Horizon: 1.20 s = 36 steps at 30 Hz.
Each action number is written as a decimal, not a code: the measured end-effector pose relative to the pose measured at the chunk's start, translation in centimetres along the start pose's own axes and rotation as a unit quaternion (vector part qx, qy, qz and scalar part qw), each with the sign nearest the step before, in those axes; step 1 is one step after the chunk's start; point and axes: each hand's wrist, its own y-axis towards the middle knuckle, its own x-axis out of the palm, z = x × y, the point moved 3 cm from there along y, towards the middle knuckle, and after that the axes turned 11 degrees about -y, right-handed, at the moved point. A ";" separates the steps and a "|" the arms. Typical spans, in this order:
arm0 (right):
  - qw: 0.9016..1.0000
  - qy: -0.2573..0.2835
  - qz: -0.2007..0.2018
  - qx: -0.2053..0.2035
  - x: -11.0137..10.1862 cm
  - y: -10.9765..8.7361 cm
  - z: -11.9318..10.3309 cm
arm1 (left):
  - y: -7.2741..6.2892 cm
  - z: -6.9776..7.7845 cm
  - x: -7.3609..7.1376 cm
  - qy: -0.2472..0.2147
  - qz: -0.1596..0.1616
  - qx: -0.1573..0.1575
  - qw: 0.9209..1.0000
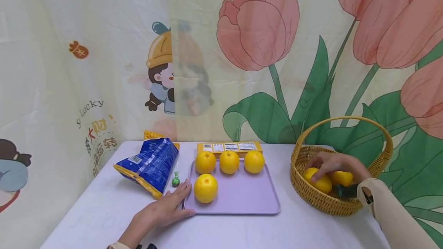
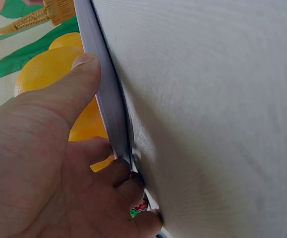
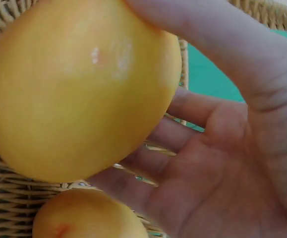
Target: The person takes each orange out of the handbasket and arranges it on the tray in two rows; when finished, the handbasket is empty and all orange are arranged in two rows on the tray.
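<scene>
My left hand [image 1: 169, 206] rests at the left front corner of a lilac tray [image 1: 242, 199], its fingers along the side and its thumb [image 2: 86, 64] against the rim. On the tray, three oranges [image 1: 229, 162] line the back and another orange [image 1: 205, 188] lies at front left, beside that hand. Over to the right, my right hand [image 1: 330, 164] reaches inside a wicker basket [image 1: 311, 197] and grips a yellow mango [image 3: 79, 94] between thumb and fingers. A second mango [image 1: 340, 178] lies beside it in the basket, partly hidden by the wrist.
A blue snack bag [image 1: 152, 164] with yellow ends lies left of the tray. Between bag and tray is a green-wrapped lollipop [image 1: 175, 180]. Behind the oranges stands a yellow box [image 1: 230, 148]. The basket's tall handle [image 1: 342, 118] arches over the right hand.
</scene>
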 end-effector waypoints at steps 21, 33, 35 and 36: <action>0.941 0.198 0.171 -0.217 -0.9 -5.9 -0.7 | -0.4 0.9 -0.4 0.000 0.008 -0.003 1.000; 0.907 0.196 0.147 -0.343 2.2 -3.1 -12.1 | 0.4 -1.1 0.0 -0.002 0.003 0.021 1.000; 0.910 0.193 0.154 -0.334 3.2 -2.0 -13.5 | 0.2 -0.7 0.0 -0.008 0.003 0.019 1.000; 0.911 0.195 0.157 -0.329 3.7 -1.5 -14.2 | 0.1 -0.4 0.0 -0.009 0.002 0.016 1.000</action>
